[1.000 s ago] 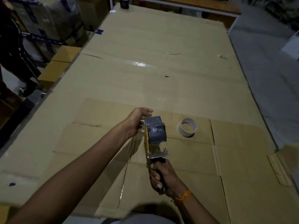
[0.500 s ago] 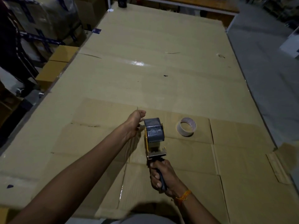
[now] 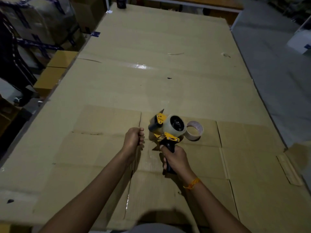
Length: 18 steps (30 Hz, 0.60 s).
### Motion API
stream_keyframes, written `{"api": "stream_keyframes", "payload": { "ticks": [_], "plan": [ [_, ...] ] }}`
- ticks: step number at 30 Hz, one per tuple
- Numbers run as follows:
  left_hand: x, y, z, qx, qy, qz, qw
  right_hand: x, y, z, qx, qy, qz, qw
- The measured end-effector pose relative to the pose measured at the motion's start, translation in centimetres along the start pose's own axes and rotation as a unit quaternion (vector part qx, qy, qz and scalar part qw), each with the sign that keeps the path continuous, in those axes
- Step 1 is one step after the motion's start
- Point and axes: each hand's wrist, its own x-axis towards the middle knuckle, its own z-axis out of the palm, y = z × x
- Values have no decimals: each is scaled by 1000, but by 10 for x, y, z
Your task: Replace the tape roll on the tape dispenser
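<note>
Right hand [image 3: 176, 158] wrapped around the black handle of the tape dispenser [image 3: 165, 130], fingers closed firmly on it, dispenser lifted above the bench [image 3: 151, 73] and turned on its side so that the open face of the hub looks toward the camera. Clear tape roll [image 3: 175, 126] mounted on the black hub of the dispenser, yellow side plates visible at 10 o'clock and at 6 o'clock of the roll. Left hand [image 3: 133, 139] at 9 o'clock of the dispenser, near but apart from it, fingers curled into a loose fist; cannot tell whether something thin is pinched inside. Empty tape core [image 3: 195, 131] lying on the cardboard at 3 o'clock of the dispenser, just beside the mounted roll, partly hidden behind it, opening facing up and toward the camera. Orange thread bracelet [image 3: 191, 183] on the right wrist. Bench covered fully with flattened cardboard sheets [image 3: 101, 148], several overlapping layers under both hands. Dark cylindrical object [image 3: 121, 2] at the far edge of the bench, at 12 o'clock, too dim to identify. Brown cartons [image 3: 55, 69] stacked beside the bench at 10 o'clock, wrapped bundles [image 3: 42, 19] farther behind them.
</note>
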Motion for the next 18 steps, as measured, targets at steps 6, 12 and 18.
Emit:
{"api": "stream_keyframes", "payload": {
  "ticks": [6,12,18],
  "plan": [
    [-14,-39,-6,23,67,28,997,10,16,9,-144,27,-8,989],
    [-33,-57,-11,46,81,48,995,13,29,14,-247,34,-31,968],
    [-46,-67,-11,75,51,55,994,9,25,5,-298,0,-22,954]
  ]
}}
